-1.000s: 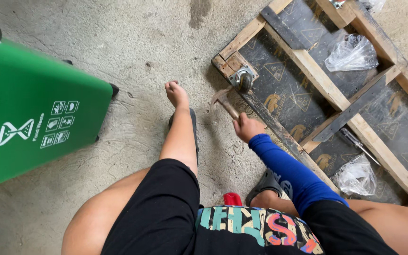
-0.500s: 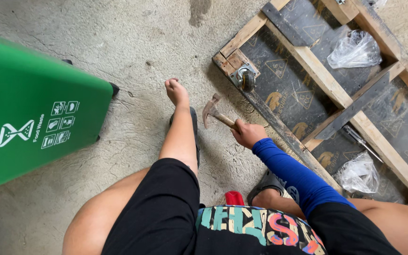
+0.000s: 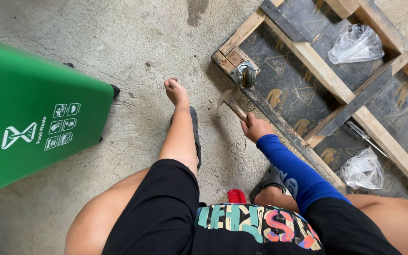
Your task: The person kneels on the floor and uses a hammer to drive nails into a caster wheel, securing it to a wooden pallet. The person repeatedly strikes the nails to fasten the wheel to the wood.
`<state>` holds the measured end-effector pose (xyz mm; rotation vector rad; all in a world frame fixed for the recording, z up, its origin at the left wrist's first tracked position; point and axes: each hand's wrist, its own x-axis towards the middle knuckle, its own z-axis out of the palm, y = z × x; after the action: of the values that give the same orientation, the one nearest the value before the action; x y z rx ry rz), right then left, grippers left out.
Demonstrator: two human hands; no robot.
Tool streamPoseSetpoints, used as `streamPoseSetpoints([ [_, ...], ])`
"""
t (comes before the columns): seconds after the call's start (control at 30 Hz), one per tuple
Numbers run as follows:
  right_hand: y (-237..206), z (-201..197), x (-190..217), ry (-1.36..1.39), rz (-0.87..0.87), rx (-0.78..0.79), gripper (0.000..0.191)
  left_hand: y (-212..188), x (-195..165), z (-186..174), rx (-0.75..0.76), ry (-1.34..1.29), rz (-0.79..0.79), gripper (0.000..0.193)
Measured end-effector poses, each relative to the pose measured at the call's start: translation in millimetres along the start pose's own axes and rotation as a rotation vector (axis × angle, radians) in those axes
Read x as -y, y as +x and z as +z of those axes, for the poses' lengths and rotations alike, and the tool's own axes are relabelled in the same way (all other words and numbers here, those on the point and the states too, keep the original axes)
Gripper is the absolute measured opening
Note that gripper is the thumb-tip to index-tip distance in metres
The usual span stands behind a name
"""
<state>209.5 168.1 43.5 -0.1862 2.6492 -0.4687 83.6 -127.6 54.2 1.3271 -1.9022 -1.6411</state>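
Note:
My right hand [image 3: 256,128], in a blue sleeve, grips the wooden handle of a hammer [image 3: 234,106]. The hammer's head is motion-blurred just below the corner of a wooden frame [image 3: 242,35]. A metal caster wheel [image 3: 246,74] is mounted on that corner. My left hand [image 3: 175,91] is a closed fist holding nothing, stretched out over the concrete floor to the left of the hammer. A dark sandal [image 3: 195,137] shows under my left forearm.
A green bin [image 3: 34,123] with white pictograms stands at the left. The frame carries dark panels, two clear plastic bags [image 3: 355,45] [image 3: 364,170] and a screwdriver [image 3: 362,137]. My other sandal [image 3: 267,182] is near my right knee.
The hammer was low by the frame, then lifted up and left, and now has swung back toward the caster corner, blurred. My left fist has stayed put.

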Motion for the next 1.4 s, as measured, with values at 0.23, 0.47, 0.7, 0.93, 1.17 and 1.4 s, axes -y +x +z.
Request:
streamPoseSetpoints([
  [0.23,-13,6,22,0.053,-0.186,0.027,0.033,3,-1,2,-0.02,-0.031,0.021,0.034],
  [0.47,9,-5,4,0.095,-0.018,0.151,0.029,-7,-8,2,0.01,0.019,-0.067,0.034],
  [0.7,-19,16,24,0.128,-0.16,0.065,0.033,-3,-3,5,-0.028,0.026,-0.021,0.035],
  [0.93,15,-11,10,0.177,-0.011,0.002,0.035,-2,0,8,-0.027,-0.072,0.05,0.033],
  [1.17,-10,-4,20,0.14,-0.092,0.061,0.036,0,6,10,-0.047,0.05,0.006,0.033],
  [1.4,31,-16,51,0.289,0.093,0.16,0.033,-6,4,12,0.022,0.07,-0.029,0.032],
])
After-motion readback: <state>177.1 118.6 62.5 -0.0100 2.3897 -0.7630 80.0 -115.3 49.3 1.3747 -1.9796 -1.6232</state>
